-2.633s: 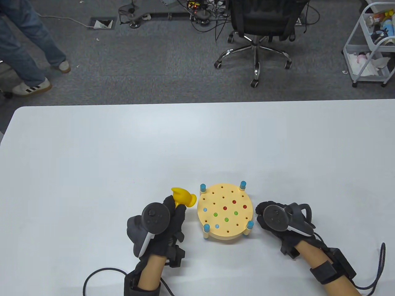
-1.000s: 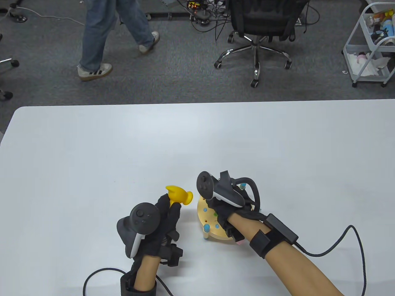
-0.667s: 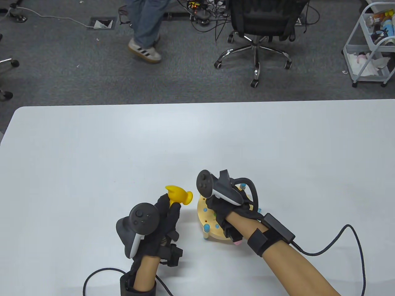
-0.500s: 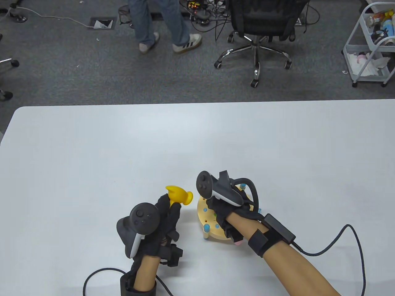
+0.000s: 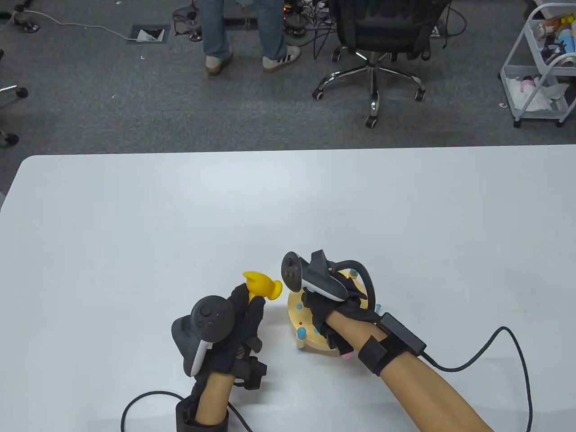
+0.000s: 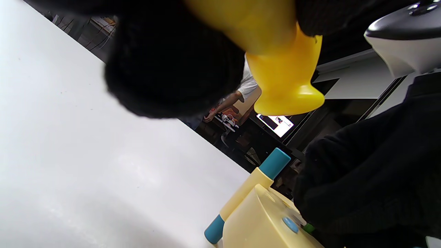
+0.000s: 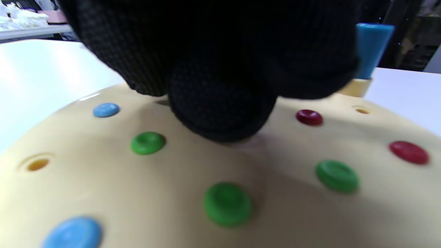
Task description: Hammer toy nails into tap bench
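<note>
The round cream tap bench (image 5: pixel 297 315) stands on blue-capped legs near the table's front edge, and it also shows in the left wrist view (image 6: pixel 255 220). Red, green and blue toy nails (image 7: pixel 227 203) sit flush in its top (image 7: pixel 103 193). My left hand (image 5: pixel 249 306) grips the yellow toy hammer (image 5: pixel 263 286) by the handle and holds its head (image 6: pixel 282 86) up, just left of the bench. My right hand (image 5: pixel 324 310) lies over the bench top. Its bunched fingertips (image 7: pixel 220 113) press down among the nails. Whether they hold a nail is hidden.
The white table (image 5: pixel 288 202) stretches far and to both sides of the bench. My right arm's cable (image 5: pixel 508 346) trails over the table at front right. Beyond the far edge are an office chair (image 5: pixel 378 40), a cart (image 5: pixel 540 67) and a standing person (image 5: pixel 243 31).
My right hand moved from the bench's right side onto its top and has since shifted slightly left. My left hand and the hammer stay put. The person behind walked to the right.
</note>
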A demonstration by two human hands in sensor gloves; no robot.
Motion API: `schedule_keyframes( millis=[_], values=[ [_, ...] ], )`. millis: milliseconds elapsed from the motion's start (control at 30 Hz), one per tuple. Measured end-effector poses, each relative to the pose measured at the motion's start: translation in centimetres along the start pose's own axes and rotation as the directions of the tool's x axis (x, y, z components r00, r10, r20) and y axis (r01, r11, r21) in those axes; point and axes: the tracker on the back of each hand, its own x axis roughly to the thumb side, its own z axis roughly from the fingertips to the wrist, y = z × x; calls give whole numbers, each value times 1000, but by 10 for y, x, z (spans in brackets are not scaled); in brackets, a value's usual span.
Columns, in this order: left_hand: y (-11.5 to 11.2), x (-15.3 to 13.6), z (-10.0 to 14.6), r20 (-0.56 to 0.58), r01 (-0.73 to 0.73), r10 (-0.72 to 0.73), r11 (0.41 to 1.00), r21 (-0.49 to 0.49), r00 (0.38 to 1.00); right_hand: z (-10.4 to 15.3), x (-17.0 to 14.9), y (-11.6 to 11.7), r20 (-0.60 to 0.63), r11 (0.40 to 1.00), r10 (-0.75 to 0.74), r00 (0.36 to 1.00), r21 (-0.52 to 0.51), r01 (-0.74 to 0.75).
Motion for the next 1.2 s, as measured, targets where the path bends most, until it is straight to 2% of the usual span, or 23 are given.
schedule_keyframes(
  millis=[167, 233, 300, 367, 467, 567, 667, 767, 867, 1067, 1200],
  values=[
    [0, 1, 0, 6, 2, -2, 1000, -6, 1000, 10, -8, -18, -6, 1000, -1, 1000, 25, 1],
    [0, 1, 0, 9, 3, -3, 1000, -3, 1000, 16, -22, -30, -10, 997, -69, 998, -38, 68],
    [-1, 2, 0, 22, 3, -3, 1000, -6, 1000, 21, -50, -42, -24, 979, -146, 989, -149, 141],
    [-3, 4, 0, 52, 9, -8, 1000, -17, 999, 22, -78, -40, -36, 951, -199, 979, -248, 184],
    [-7, 10, 0, 119, 26, -25, 1000, -6, 993, 20, -116, -22, 29, 899, -305, 952, -323, 298],
    [-13, 19, 2, 206, 60, -64, 998, 25, 976, 16, -141, 12, 108, 845, -418, 902, -319, 430],
    [-21, 26, 4, 261, 102, -111, 994, 45, 959, 7, -149, 38, 179, 821, -464, 867, -280, 497],
    [-30, 29, 3, 297, 147, -155, 988, 48, 942, -2, -150, 56, 240, 771, -542, 806, -241, 590],
    [-36, 29, 3, 307, 176, -183, 983, 50, 934, -7, -148, 66, 236, 724, -598, 766, -250, 643],
    [-42, 34, 1, 306, 233, -247, 969, 82, 919, -10, -151, 75, 256, 720, -593, 764, -257, 645],
    [-40, 56, -1, 333, 354, -427, 899, 257, 841, -12, -152, 80, 266, 689, -627, 732, -249, 681]
  ],
)
